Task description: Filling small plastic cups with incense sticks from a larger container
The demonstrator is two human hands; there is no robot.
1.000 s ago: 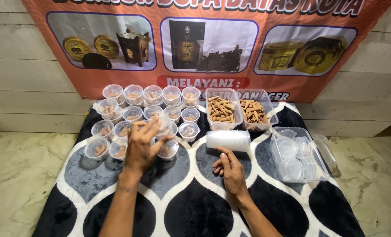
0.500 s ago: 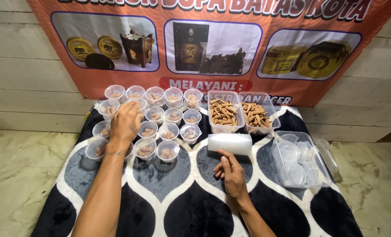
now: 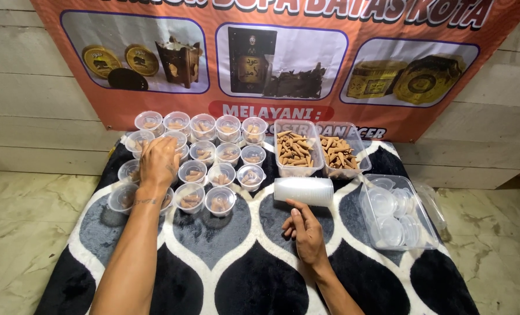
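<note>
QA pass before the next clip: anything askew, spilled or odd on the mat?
One thing: the stack of empty clear cups lies on its side by the right hand, while the filled small cups stand upright in rows. No spill is visible.

Two clear rectangular tubs and stand side by side at the back of the rug, both filled with brown cone-shaped pieces. To their right, a larger clear tub holds loose round transparent lids; a flat clear lid leans just beside its right wall. The rug is plush, patterned in black, grey and white. It lies on a pale marble floor. Behind, an orange banner with three product photographs hangs on a whitewashed plank wall.
</note>
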